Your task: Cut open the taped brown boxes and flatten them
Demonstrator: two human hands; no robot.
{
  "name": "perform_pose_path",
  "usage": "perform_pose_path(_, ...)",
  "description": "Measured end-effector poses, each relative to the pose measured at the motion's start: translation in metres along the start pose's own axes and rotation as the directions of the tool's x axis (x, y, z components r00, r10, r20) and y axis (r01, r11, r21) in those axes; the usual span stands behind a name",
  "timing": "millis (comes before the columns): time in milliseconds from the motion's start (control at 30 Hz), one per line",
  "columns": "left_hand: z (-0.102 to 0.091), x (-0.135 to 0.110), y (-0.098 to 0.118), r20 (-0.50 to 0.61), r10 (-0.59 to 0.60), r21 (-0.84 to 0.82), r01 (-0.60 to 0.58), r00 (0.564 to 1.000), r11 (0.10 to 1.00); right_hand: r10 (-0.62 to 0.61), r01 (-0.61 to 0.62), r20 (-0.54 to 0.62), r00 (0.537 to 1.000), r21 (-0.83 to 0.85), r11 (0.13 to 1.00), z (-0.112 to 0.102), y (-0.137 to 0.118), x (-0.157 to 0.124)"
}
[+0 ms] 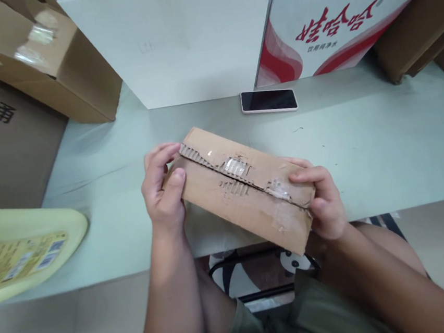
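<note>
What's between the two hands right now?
In the head view, a flat cardboard box with a torn, taped seam spans from the left hand to the right hand, gripped at both ends.

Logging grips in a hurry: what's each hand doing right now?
Left hand: closed on the left end of the small cardboard box.
Right hand: closed on the box's right end.

Left grip (164, 190), right grip (325, 203) and 2 forearms (175, 281) bare; olive-green shorts (314, 312).
</note>
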State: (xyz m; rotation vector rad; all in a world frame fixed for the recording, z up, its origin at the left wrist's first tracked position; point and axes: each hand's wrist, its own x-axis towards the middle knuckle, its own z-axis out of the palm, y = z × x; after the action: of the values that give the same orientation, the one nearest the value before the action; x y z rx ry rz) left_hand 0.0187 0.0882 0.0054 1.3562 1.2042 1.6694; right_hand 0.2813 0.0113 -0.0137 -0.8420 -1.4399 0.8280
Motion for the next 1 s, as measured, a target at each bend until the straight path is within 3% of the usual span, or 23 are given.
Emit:
perform_pose_path(100,-0.001,0.001,0.001,0.075,0.089,0.035,-0.091,0.993,0.995,0.016,-0.015,0.007,1.0,-0.029,0.999,0.0,-0.002,0.001)
perform_pose_path(433,0.001,0.001,0.003,0.086,0.096,0.045,-0.1,0.992,0.994,0.028,-0.027,-0.029,0.999,0.008,1.0,0.001,-0.005,0.0)
perform_pose_path(667,0.003,0.001,0.006,0.063,0.039,0.025,-0.041,0.997,0.999,0.047,-0.048,-0.019,0.999,-0.088,0.995,-0.003,-0.01,0.0)
perform_pose_path(800,0.002,0.001,0.004,0.08,0.072,0.027,-0.075,0.994,0.997,-0.005,-0.012,-0.065,0.998,-0.266,0.964,-0.006,-0.017,0.0)
perform_pose_path(1000,0.001,0.001,-0.001,0.094,0.134,-0.053,-0.13,0.986,0.99,-0.097,0.131,0.111,0.989,-0.352,0.927,-0.01,-0.029,0.007)
